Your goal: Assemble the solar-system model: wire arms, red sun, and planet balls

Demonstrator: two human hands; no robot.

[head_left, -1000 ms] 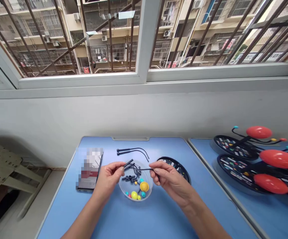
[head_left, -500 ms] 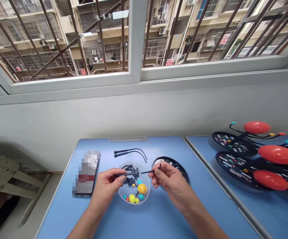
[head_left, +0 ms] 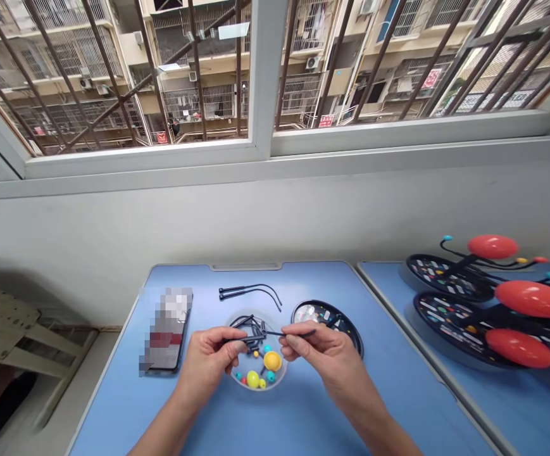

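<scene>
My left hand point(head_left: 208, 362) pinches a black plastic rod point(head_left: 254, 338) between thumb and fingers. In my right hand point(head_left: 329, 358) is a thinner black rod point(head_left: 275, 334), its tip close to the left rod's end; whether they touch I cannot tell. Both are held above a clear plastic bowl point(head_left: 281, 373). Inside it lie black connector pieces point(head_left: 243, 322), a large yellow-orange ball point(head_left: 273, 361) and several small coloured balls. Two curved black rods point(head_left: 256, 289) rest on the table behind the bowl. Partly behind my right hand is a round black base point(head_left: 357, 335) with printed pictures.
A phone point(head_left: 182, 332), partly blurred, lies left on the blue table point(head_left: 237, 430). On the adjoining table at right stand several assembled models with black bases point(head_left: 421, 272) and red balls point(head_left: 493, 247). Behind are a white wall point(head_left: 326, 215) and a barred window.
The right-hand rod has shifted left toward the left-hand rod, and its tip now lies close to that rod's end. My right hand has turned, lying flatter.
</scene>
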